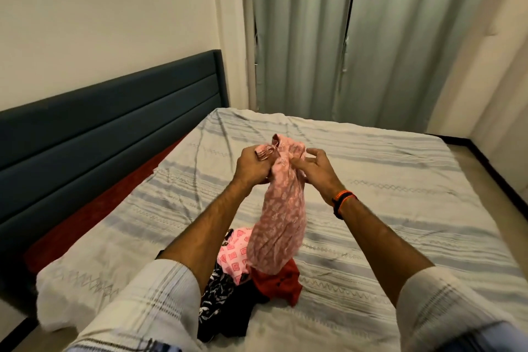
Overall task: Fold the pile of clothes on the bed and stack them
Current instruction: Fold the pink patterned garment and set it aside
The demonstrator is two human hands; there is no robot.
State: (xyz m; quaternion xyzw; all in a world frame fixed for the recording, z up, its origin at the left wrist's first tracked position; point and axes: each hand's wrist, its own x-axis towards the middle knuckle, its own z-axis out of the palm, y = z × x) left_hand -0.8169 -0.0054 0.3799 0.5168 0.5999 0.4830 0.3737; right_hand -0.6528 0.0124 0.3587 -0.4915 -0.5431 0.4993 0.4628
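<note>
Striped bed [371,168]: both hands, left hand [251,168] and right hand [315,170], pinch pink garment [281,214] above 6-o'clock pile [240,283]; should spread corners apart.

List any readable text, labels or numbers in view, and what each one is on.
None can be read.
The pink garment held by the left hand and right hand shows only a pattern.
The pink printed cloth in the pile bears red squares, too blurred to tell any lettering.

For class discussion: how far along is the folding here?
Done: no folded stack shows on the bed. In hand: left hand and right hand hold the bunched pink patterned garment up. Left: pile of unfolded clothes beneath.
</note>
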